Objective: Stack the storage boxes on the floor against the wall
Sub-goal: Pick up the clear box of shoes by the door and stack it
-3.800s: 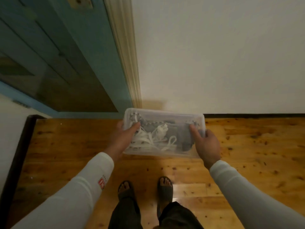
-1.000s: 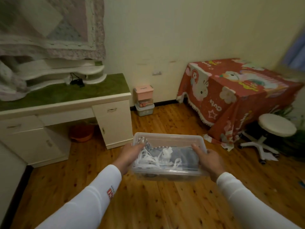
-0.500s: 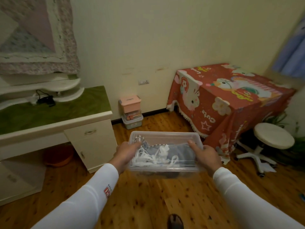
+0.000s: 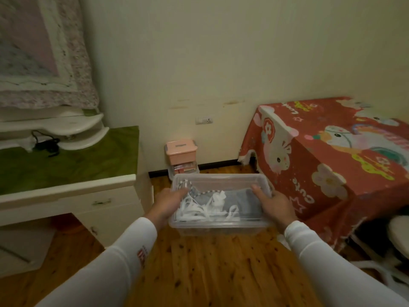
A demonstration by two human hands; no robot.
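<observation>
While the left hand [image 4: 169,201] is gripping one short end of the clear lidded storage box [image 4: 221,203] and the right hand [image 4: 274,206] is clasping the other, the box is hanging between them above the wooden floor [image 4: 205,262]. Beyond both hands, a pink box [image 4: 181,151] is sitting atop a clear one [image 4: 184,169] against the wall [image 4: 199,63].

Head camera looks forward and down, wall [image 4: 221,63] ahead.

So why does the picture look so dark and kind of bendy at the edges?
Head view: the room light is dim and yellowish, so colours look muddy; the wide lens bends the desk and sleeves near the edges; the clear box between both hands looks fairly sharp, while the pink box by the wall looks soft.
</observation>
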